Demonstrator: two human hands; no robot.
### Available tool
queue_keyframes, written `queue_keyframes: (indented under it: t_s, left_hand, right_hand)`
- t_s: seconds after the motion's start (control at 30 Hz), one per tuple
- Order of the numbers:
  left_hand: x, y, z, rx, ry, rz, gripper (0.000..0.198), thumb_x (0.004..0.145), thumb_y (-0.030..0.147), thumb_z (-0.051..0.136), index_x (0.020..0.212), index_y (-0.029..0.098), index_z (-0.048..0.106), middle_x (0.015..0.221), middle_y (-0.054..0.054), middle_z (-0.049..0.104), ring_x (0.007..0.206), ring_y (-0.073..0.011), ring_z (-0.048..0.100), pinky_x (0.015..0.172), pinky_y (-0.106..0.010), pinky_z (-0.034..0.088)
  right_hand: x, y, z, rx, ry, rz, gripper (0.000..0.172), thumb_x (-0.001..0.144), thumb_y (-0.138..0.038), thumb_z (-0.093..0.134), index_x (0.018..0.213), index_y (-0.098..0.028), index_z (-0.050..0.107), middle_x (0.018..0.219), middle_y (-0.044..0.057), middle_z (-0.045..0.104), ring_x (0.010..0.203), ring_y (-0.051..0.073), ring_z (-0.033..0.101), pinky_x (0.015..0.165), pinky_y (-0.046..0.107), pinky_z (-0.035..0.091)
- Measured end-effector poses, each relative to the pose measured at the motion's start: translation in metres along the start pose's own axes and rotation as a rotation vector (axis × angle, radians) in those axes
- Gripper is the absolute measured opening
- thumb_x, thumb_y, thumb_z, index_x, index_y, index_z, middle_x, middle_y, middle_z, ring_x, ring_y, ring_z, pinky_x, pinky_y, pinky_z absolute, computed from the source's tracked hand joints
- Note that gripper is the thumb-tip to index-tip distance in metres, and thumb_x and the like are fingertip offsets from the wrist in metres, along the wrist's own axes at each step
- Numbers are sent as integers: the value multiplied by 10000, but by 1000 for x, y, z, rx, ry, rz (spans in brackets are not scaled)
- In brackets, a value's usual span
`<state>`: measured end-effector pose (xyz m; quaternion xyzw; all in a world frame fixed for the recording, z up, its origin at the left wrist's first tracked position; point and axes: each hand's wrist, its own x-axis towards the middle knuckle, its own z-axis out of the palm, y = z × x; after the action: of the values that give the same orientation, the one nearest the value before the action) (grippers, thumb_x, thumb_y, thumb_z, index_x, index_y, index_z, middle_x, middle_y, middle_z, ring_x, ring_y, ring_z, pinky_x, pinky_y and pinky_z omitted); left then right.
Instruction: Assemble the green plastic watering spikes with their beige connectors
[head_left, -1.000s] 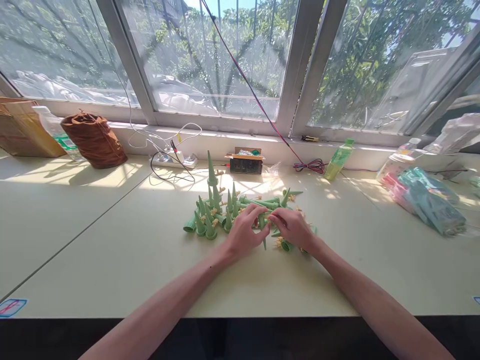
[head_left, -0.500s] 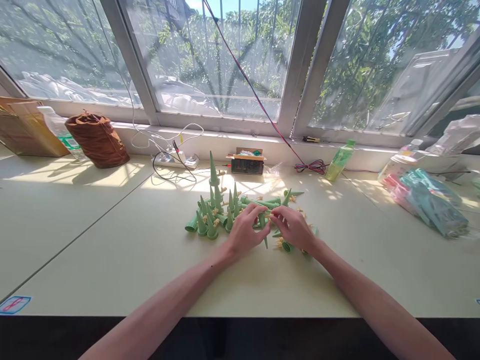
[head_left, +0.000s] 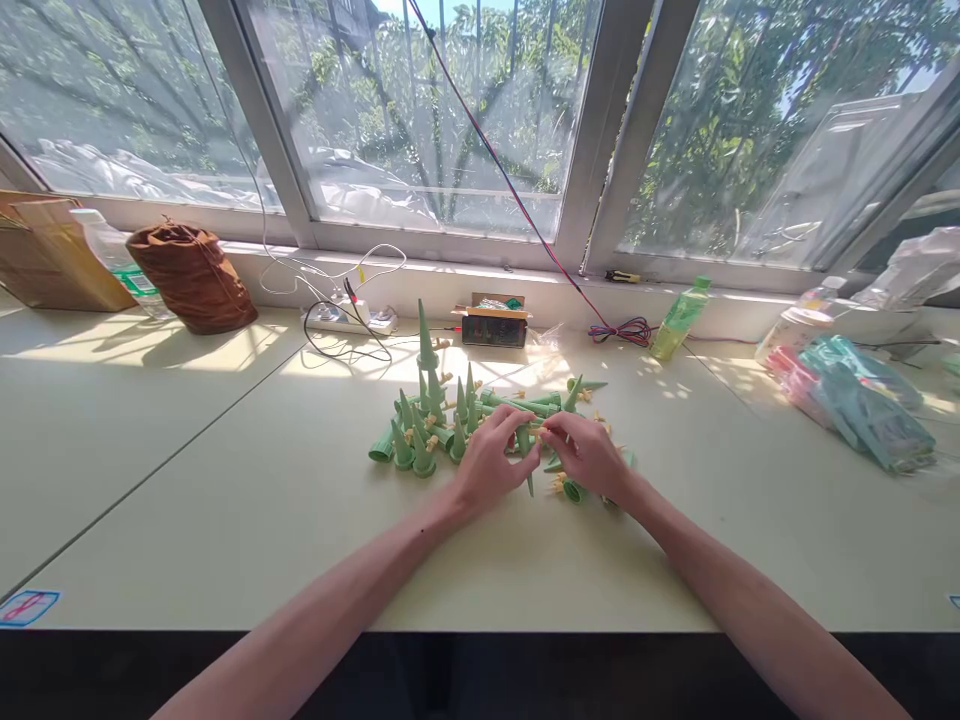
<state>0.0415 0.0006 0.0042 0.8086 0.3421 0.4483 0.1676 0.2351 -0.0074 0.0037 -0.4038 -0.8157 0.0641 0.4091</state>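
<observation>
My left hand (head_left: 495, 450) is closed around a green plastic watering spike (head_left: 526, 452), whose pointed tip aims down toward the table. From the right, my right hand (head_left: 589, 450) pinches a small beige valve (head_left: 536, 431) against the upper side of that spike. Fingers hide just how the two parts meet. Left of my hands stand several green spikes (head_left: 423, 455), points up, some with beige valves on their sides. Behind my fingers lie green tubes (head_left: 536, 403). Loose beige valves (head_left: 557, 484) and more green pieces lie under and around my right hand.
Along the window wall are a brown drawstring bag (head_left: 193, 280), a power strip (head_left: 349, 317) with tangled cables, a dark phone-like device (head_left: 494, 330) before a small box, and a green bottle (head_left: 681, 320). Plastic packets (head_left: 870, 400) lie at right. The table's front edge (head_left: 480, 630) runs below my forearms.
Both hands keep nearly the same place and the same hold on the spike and the valve. The view has shifted very slightly.
</observation>
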Motion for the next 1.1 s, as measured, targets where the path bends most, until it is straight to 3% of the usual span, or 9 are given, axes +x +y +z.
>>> queue_keyframes:
  t_s: [0.3, 0.5, 0.63, 0.9, 1.1]
  left_hand:
    - [0, 0, 0, -36, -18, -6, 255, 854, 229, 628, 1107, 193, 623, 979, -45, 602, 667, -102, 526, 547, -215, 471]
    - [4, 2, -5, -204, -148, -76, 326, 838, 202, 612, 1164, 200, 613, 1113, -82, 593, 831, -145, 595, 544, -191, 515]
    - [5, 2, -5, -300, -238, -94, 353, 834, 184, 601, 1186, 198, 618, 1151, -90, 607, 982, -188, 595, 595, -193, 532]
    - [4, -1, -3, -444, -317, -202, 297, 873, 242, 605, 1158, 177, 656, 1125, -85, 670, 919, -179, 627, 697, -243, 535]
    - [5, 2, -3, -535, -352, -184, 270, 909, 294, 600, 1136, 163, 669, 1127, -93, 676, 990, -194, 644, 833, -278, 552]
  right_hand:
    - [0, -1, 0, -22, 17, -12, 152, 983, -248, 514, 859, -195, 586, 681, -5, 597, 552, 115, 493, 550, 235, 393]
    - [0, -3, 0, -32, 71, -18, 148, 966, -259, 558, 841, -189, 595, 640, -20, 589, 511, 101, 471, 530, 226, 379]
    - [1, -3, 0, -56, 98, -50, 187, 964, -271, 566, 799, -186, 595, 607, -26, 564, 492, 98, 459, 509, 226, 355]
    - [2, -6, -1, -148, 112, -151, 229, 969, -257, 554, 753, -184, 581, 573, -29, 555, 482, 93, 455, 492, 231, 302]
    - [3, -11, 0, -163, 142, -212, 261, 970, -244, 553, 717, -186, 562, 556, -38, 554, 471, 81, 455, 489, 221, 292]
